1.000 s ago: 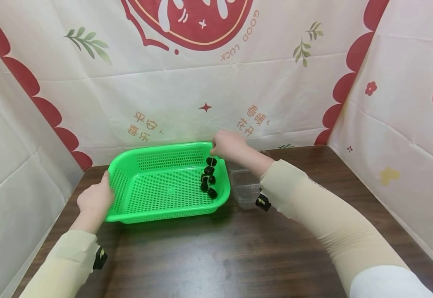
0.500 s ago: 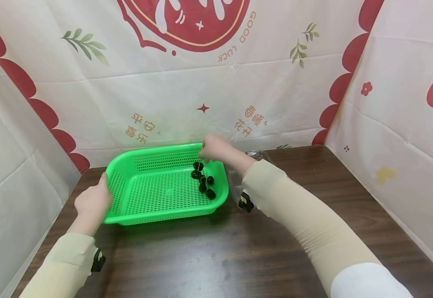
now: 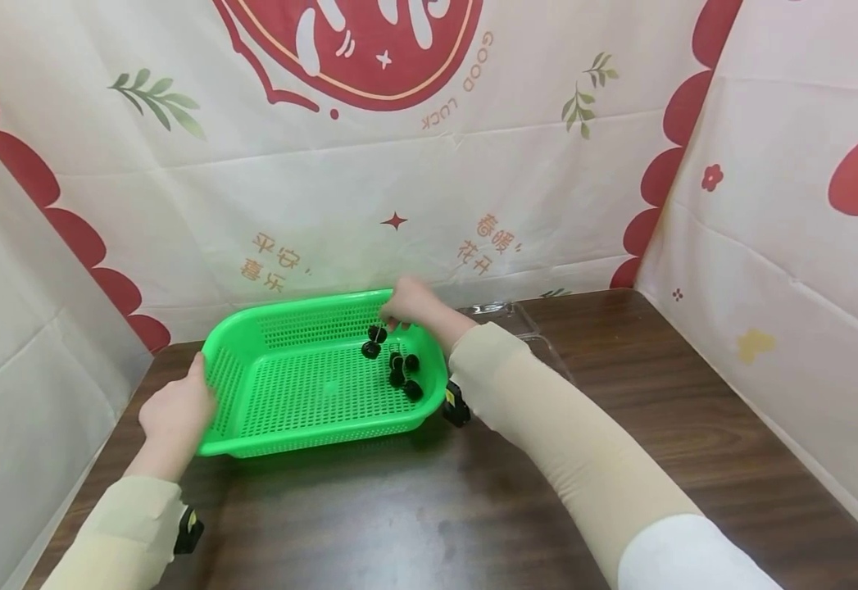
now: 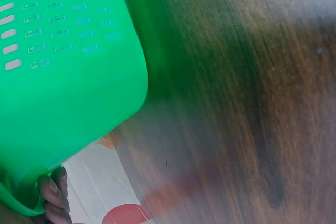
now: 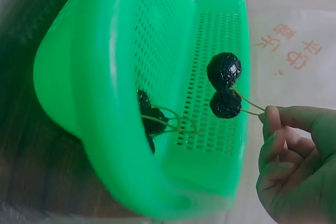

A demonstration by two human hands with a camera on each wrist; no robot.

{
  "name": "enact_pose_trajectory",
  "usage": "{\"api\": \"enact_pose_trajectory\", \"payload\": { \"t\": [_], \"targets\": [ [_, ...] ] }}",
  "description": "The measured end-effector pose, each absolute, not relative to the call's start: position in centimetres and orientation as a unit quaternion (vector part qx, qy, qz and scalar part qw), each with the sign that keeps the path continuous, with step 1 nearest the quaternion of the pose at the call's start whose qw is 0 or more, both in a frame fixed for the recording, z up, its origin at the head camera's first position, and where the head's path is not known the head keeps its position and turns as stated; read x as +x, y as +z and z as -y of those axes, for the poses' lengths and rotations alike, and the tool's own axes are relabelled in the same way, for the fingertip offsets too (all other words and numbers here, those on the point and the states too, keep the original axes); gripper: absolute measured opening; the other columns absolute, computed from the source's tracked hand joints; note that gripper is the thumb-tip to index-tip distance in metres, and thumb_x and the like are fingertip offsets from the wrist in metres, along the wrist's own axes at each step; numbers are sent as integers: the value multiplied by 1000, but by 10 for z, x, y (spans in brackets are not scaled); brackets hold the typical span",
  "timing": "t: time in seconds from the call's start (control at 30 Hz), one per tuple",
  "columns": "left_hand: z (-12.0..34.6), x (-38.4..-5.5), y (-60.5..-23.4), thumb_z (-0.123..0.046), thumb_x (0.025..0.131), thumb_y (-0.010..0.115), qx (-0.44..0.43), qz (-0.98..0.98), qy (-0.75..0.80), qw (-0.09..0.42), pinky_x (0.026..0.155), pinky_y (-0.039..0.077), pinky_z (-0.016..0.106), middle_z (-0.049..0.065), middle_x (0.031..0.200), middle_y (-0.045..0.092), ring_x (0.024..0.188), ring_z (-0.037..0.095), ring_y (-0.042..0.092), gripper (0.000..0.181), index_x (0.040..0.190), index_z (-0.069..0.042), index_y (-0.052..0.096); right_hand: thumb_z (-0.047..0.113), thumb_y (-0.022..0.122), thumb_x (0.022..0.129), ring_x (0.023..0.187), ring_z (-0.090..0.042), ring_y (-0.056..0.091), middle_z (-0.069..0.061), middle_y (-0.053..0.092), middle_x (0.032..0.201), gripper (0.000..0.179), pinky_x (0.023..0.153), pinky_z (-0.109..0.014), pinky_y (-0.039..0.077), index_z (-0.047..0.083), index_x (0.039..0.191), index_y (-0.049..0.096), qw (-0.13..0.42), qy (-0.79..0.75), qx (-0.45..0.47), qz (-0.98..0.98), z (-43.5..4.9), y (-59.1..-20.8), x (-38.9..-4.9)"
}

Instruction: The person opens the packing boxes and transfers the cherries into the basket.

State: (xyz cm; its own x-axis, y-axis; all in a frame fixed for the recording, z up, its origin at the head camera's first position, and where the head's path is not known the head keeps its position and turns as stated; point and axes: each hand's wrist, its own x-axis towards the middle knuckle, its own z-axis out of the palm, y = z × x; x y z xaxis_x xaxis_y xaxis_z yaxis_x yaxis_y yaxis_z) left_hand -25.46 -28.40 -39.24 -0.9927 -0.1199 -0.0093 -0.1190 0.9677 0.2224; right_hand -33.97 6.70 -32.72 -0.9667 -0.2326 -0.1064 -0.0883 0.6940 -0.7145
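My left hand [image 3: 178,410] grips the left rim of a green perforated plastic basket [image 3: 303,430]; in the left wrist view its fingers [image 4: 55,195] curl around the rim. Over the basket's right half, my right hand [image 3: 415,305] pinches the thin stems of two dark, glossy cherries [image 3: 371,350]. The right wrist view shows this cherry pair [image 5: 223,71] hanging side by side from thumb and forefinger. Several other dark cherries [image 3: 397,377] with greenish stems lie in the basket's right end, partly hidden behind the rim in the right wrist view.
A clear plastic container [image 3: 502,315] stands at the back, right of the basket, partly covered by my right forearm. Dark wood tabletop [image 3: 369,524] runs in front. A printed white cloth [image 3: 340,197] hangs close behind the basket.
My right hand has moved left over the basket, carrying the cherry pair away from the other cherries. The left hand keeps its grip on the rim. The head view has shifted slightly.
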Motion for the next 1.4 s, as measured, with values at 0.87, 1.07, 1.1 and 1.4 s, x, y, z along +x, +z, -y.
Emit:
{"api": "enact_pose_trajectory", "payload": {
  "t": [0.87,1.07,1.1,1.4],
  "targets": [
    [285,-247,-394,-15,99,40,61,992,-112,0,48,38,42,14,61,49,54,27,46,66,154,0,7,3,62,92,48,-18,50,-17,70,75,44,53,-33,34,-10,133,51,149,-503,70,-849,-41,-355,-350],
    [283,-247,-394,-14,98,42,57,992,-111,3,47,37,41,13,60,48,53,26,46,67,153,2,9,3,62,93,45,-17,52,-16,70,73,49,41,-27,31,-6,138,46,150,-497,89,-850,-43,-362,-358],
    [283,-247,-394,-14,98,42,56,992,-111,5,47,37,41,13,59,48,52,27,46,67,153,2,9,4,62,93,45,-17,53,-16,70,73,46,41,-27,31,-6,136,49,150,-494,92,-851,-43,-363,-359],
    [283,-249,-392,-13,97,40,53,992,-112,8,47,37,41,13,59,48,53,27,46,67,153,1,8,7,62,94,54,-21,60,-12,68,65,47,46,-29,33,-5,137,49,158,-482,102,-856,-44,-364,-368]
  ]
}}
